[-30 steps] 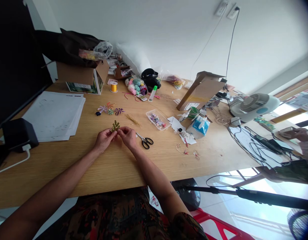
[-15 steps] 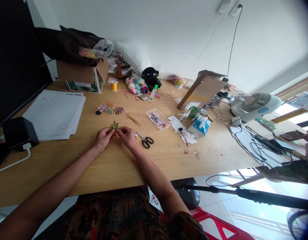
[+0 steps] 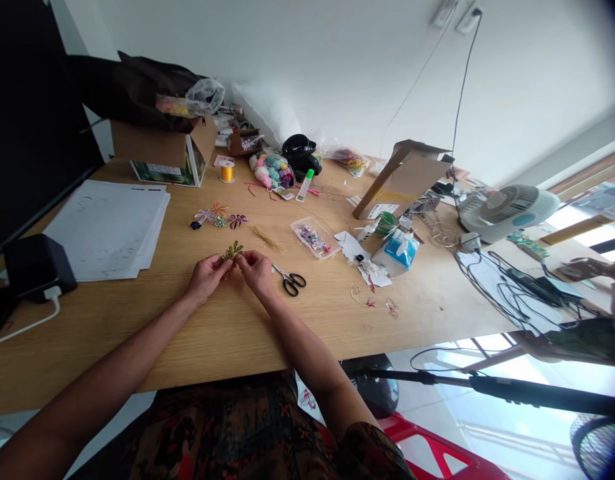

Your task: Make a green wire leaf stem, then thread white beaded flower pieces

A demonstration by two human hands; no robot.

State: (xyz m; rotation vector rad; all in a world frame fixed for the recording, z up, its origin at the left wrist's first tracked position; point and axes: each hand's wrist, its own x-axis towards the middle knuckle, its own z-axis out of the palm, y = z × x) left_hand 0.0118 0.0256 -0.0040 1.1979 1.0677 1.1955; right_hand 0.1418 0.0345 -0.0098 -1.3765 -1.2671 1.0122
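The small olive-green leafy sprig (image 3: 232, 251) stands up just beyond the pinching fingertips of the bare left hand (image 3: 207, 279) and bare right hand (image 3: 256, 272), leaves pointing away from the person, base between both, neither clearly nearer, forearms converging low over the pale wooden table (image 3: 212, 347).

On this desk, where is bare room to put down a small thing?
The desk is bare between the paper stack and the left hand, between both forearms, and between the scissors, the red threads and the near edge. It is crowded along the wall, from the open carton to the fan.
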